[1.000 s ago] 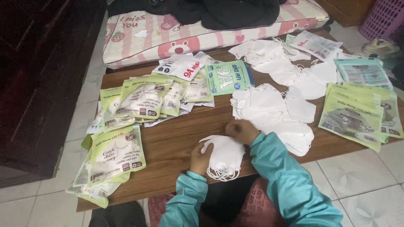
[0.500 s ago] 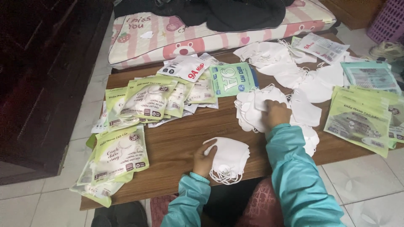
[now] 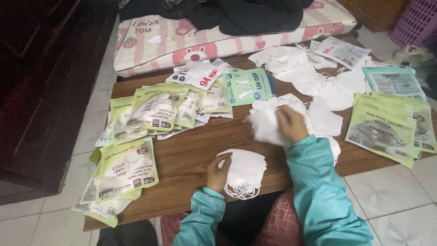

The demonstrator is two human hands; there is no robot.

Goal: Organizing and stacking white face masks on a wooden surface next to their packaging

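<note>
The left hand (image 3: 218, 171) rests with its fingers closed on the left side of a small stack of white face masks (image 3: 246, 172) that lies at the near edge of the wooden tabletop (image 3: 191, 152), its ear loops hanging just over that edge. How many masks the stack holds cannot be counted. The right hand (image 3: 291, 124) grips one blurred white mask (image 3: 266, 123), lifted at the edge of the loose heap of white masks (image 3: 314, 86) that spreads toward the far right corner; these are too tangled to count.

About eight green mask packets (image 3: 154, 109) fan over the far left part, and a pile of two or three more (image 3: 125, 171) overhangs the near left corner. One teal packet (image 3: 248, 86) lies mid-table, and another stack of green packets (image 3: 387, 125) sits at the right edge.

Bare wood shows only in the middle strip between the hands and the left packets. A pink striped cushion (image 3: 182, 41) lies beyond the far edge, on a pale tiled floor (image 3: 391, 196).
</note>
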